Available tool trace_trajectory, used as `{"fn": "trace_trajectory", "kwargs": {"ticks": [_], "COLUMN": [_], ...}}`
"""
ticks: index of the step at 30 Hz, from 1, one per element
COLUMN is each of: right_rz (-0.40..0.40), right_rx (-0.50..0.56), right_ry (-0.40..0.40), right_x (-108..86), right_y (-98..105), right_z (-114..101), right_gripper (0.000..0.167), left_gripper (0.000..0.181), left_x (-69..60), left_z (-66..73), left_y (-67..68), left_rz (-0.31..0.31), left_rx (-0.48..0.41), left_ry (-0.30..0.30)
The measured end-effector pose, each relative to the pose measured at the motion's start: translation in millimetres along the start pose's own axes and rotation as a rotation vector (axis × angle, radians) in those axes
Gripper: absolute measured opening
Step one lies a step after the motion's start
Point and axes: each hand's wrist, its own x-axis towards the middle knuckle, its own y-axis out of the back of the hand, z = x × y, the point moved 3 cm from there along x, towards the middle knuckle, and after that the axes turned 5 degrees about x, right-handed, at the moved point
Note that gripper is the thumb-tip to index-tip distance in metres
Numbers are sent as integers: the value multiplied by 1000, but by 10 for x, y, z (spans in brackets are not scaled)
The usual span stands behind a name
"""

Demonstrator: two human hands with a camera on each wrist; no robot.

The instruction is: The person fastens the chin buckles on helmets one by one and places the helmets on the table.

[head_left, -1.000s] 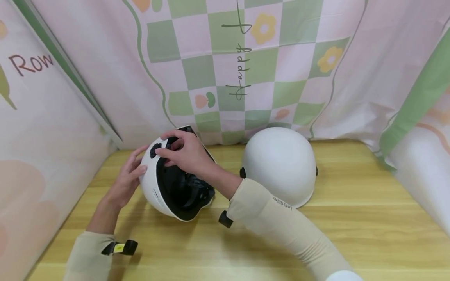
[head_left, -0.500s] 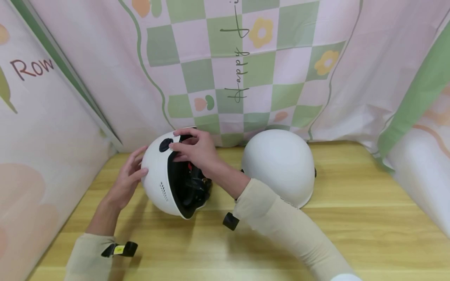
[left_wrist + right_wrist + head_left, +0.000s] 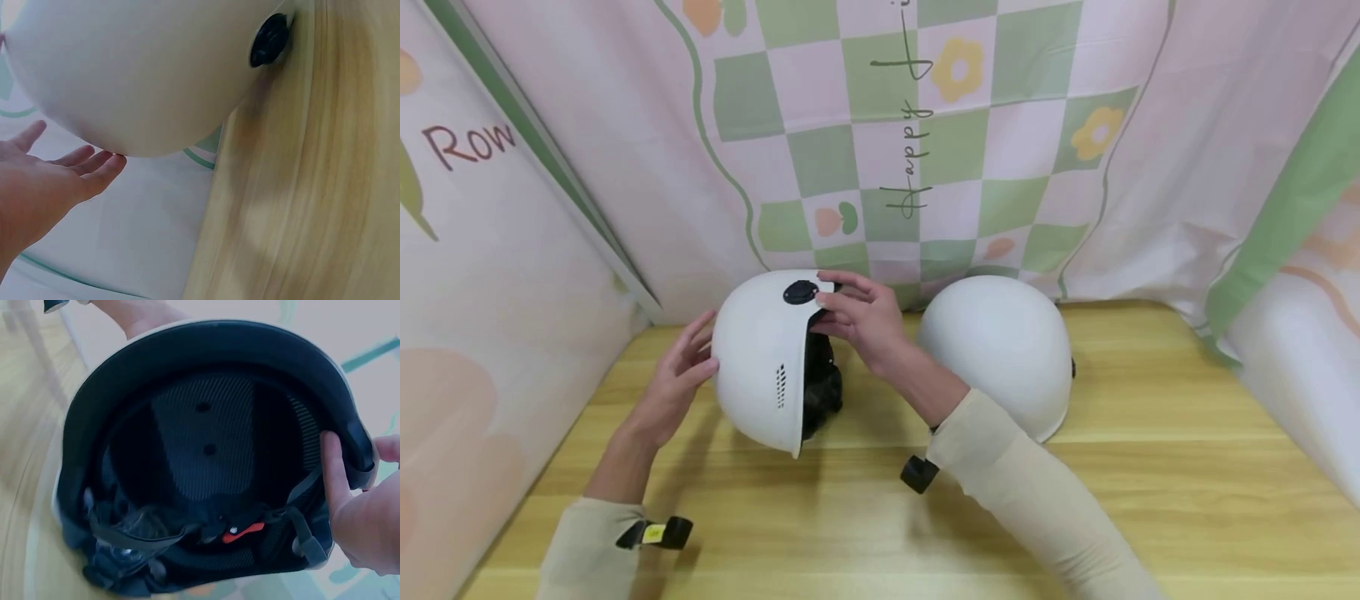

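A white helmet (image 3: 760, 367) lies tilted on its side on the left, its opening toward the right. My right hand (image 3: 868, 321) pinches its rim near a round black knob (image 3: 801, 292), the thumb outside and some fingers inside. In the right wrist view the dark lining (image 3: 212, 437), black straps (image 3: 140, 540) and a red buckle piece (image 3: 242, 532) show inside. My left hand (image 3: 673, 379) touches the crown with extended fingertips; in the left wrist view the fingers (image 3: 103, 175) lie loosely against the shell. A second white helmet (image 3: 996, 350) stands dome up to the right, touched by neither hand.
Both helmets are on a wooden table (image 3: 820, 533). A patterned curtain (image 3: 895, 150) closes off the back, with fabric walls at both sides. Small black devices are strapped to the left (image 3: 655, 532) and right (image 3: 919, 473) wrists.
My right hand has moved to the right with the rim, turning the left helmet so its opening faces away and more outer shell shows. My left hand stays about in place at the crown.
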Motion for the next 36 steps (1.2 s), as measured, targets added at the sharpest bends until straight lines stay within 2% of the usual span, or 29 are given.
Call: {"fn": "trace_trajectory", "kwargs": {"ticks": [5,13,19,28,36], "right_rz": [12,2,11,52,54], "right_rx": [69,66,62,14,-76], "right_ry": [-1,-4,-26,-88,-132], "right_x": [5,4,-18,-41,-46], "right_y": [156,272,332,435,516], "right_z": [-9,3,34,82,138], "right_gripper": [38,41,43,44,45], "left_gripper": [66,66,66,69,71], "left_x": [39,56,21,-19,-30], "left_z": [-28,-27,-93,-196,-202], "left_y": [-19,-18,4,21,40], "left_rz": [-8,-9,-4,-1,3], "left_rx": [22,35,16,-23,8], "left_ry": [11,28,55,141,146]}}
